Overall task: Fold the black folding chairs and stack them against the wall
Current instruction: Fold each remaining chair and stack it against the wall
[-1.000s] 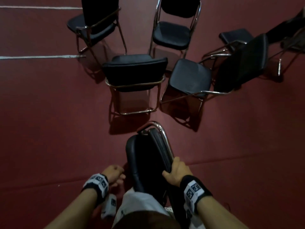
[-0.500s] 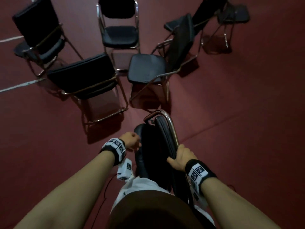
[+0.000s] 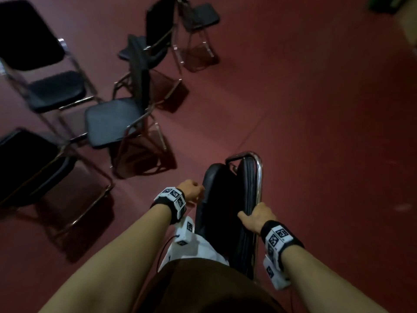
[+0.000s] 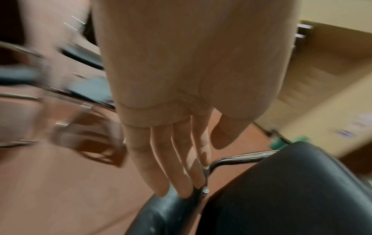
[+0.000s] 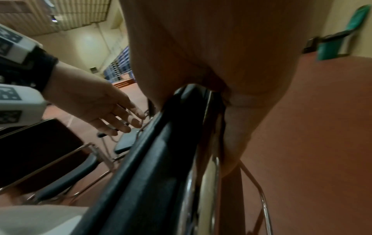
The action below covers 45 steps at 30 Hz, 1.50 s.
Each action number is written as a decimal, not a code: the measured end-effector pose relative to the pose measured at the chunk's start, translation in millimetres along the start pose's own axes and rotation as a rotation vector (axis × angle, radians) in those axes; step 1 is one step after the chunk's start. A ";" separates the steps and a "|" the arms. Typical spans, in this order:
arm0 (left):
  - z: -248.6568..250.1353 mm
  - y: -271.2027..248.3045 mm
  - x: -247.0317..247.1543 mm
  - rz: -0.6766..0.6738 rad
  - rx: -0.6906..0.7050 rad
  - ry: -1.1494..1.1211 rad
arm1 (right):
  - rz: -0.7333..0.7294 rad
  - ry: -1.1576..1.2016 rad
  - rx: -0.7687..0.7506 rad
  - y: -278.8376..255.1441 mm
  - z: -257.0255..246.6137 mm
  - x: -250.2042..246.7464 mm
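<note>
No readable writing anywhere; only black-and-white square marker tags on the wrist bands (image 3: 278,237). Nearest, the folded chair (image 3: 228,204) stands upright right in front of the person's legs, black seat and back pressed flat together inside the chrome frame (image 3: 259,175), feet on the red floor (image 3: 327,132). Right hand (image 3: 257,219) has its grip clamped on the folded chair's top edge, fingers curled over the pad and frame tube, thumb on the near side; right wrist view shows the palm wrapped over the black padding (image 5: 161,159) and chrome tube, forearm angled down and in. Left hand (image 3: 191,192) sits just beside the chair's left edge, grip apart; left wrist view shows straight, relaxed fingers (image 4: 181,167) pointing down, tips at or touching the thin metal bar by the black pad, contact hard to confirm from blur. Farther out to the left, unfolded chairs stand on the floor: nearest one (image 3: 29,168) at the left edge, another (image 3: 112,122) with seat facing up, one (image 3: 45,71) behind it, and two more (image 3: 158,39) (image 3: 198,16) farthest back, all blurred.
</note>
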<state>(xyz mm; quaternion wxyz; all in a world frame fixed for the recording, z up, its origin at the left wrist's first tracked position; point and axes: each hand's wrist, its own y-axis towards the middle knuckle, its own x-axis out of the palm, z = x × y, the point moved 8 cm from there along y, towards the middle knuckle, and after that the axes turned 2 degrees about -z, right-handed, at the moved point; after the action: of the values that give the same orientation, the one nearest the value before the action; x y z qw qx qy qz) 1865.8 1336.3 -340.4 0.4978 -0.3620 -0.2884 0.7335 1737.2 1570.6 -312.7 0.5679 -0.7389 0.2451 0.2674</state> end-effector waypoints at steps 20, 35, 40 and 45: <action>312.3 112.1 281.7 -0.688 0.220 0.542 | 0.116 0.336 0.523 39.8 152.9 -139.1; 411.5 133.2 472.2 -0.560 0.166 0.842 | 0.131 0.581 0.520 91.2 261.5 -175.0; 464.3 130.1 563.3 -0.422 0.284 1.028 | 0.100 0.568 0.516 110.1 351.1 -217.5; 520.6 106.6 626.6 -0.397 0.284 1.063 | 0.142 0.460 0.453 117.5 411.5 -274.4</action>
<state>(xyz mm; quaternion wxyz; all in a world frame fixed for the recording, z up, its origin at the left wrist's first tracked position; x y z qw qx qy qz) 1232.5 1856.1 -279.2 0.7455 -0.5493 0.0397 0.3754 1408.7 1958.3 -298.4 0.6275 -0.6159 0.4710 0.0714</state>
